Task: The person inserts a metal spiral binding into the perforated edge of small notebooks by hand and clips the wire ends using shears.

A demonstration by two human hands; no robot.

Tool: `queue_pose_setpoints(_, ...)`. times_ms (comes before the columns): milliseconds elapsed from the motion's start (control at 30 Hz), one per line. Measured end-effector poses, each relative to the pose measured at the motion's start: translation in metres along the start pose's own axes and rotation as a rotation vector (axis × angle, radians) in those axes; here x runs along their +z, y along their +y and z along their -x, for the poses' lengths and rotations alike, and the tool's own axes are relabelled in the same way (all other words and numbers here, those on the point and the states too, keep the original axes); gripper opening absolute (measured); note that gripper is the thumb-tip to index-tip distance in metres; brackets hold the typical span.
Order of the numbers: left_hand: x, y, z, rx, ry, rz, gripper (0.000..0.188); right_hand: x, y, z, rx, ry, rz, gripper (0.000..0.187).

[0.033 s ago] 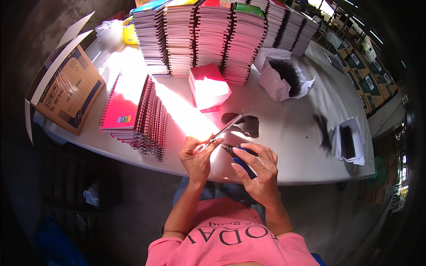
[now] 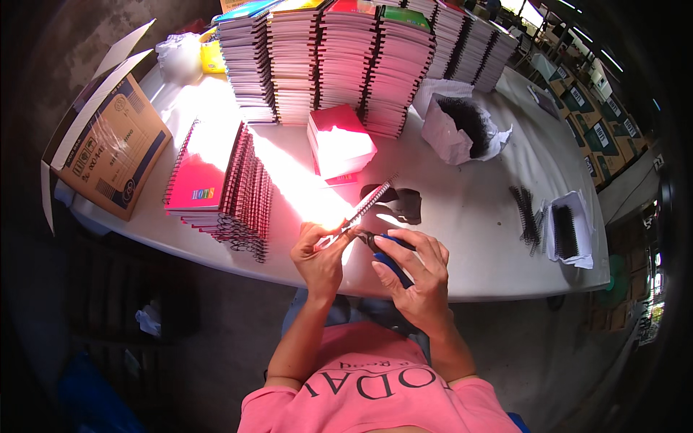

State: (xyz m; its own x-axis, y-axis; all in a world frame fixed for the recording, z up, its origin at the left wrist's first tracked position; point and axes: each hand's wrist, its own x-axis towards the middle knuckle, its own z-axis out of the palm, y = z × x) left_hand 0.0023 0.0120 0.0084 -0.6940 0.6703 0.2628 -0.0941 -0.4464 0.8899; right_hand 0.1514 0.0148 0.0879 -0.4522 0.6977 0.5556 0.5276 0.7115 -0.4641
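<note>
My left hand (image 2: 317,261) is closed on a notebook, held edge-on, with its dark spiral spine (image 2: 370,202) slanting away to the upper right. Glare washes out much of what lies by those fingers. A loose tail of coil sticks out past the far end of the spine. My right hand (image 2: 420,273) is wrapped round pliers with blue handles (image 2: 393,268). Their dark jaws touch or nearly touch the near end of the spiral, beside my left fingertips; whether they grip the wire cannot be made out. Behind the spine a dark, curved object (image 2: 408,208) lies on the table.
Pink spiral notebooks (image 2: 202,169) are stacked at left, beside an open carton (image 2: 119,148). A pink-covered pile (image 2: 339,141) sits ahead, before tall notebook stacks (image 2: 339,65). Black coils fill a paper wrap (image 2: 462,126) and a white box (image 2: 570,231) at right; loose coils (image 2: 527,216) lie near.
My right hand and the pliers have shifted slightly left, bringing the jaws against or close to the spiral's near end. The held notebook has tilted a little; my left hand stays in place.
</note>
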Motion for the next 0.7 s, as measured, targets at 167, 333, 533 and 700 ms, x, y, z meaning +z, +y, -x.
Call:
queue_pose_setpoints(167,-0.003,0.007,-0.001,0.140,-0.056,-0.110,0.017,0.005,-0.006,-0.008,0.016,-0.093,0.028,0.030)
queue_pose_setpoints(333,-0.007,0.001,0.000,0.228,-0.091,-0.194,0.021,0.003,0.000,-0.009,0.123,-0.225,-0.280,0.028)
queue_pose_setpoints(533,-0.006,-0.004,0.007,0.296,-0.103,-0.211,0.021,-0.003,0.013,-0.005,0.664,-0.505,-0.978,0.030)
queue_pose_setpoints(700,0.007,0.010,-0.001,-0.020,0.130,-0.056,0.029,0.010,0.028,0.014,0.314,-0.190,-0.334,0.031)
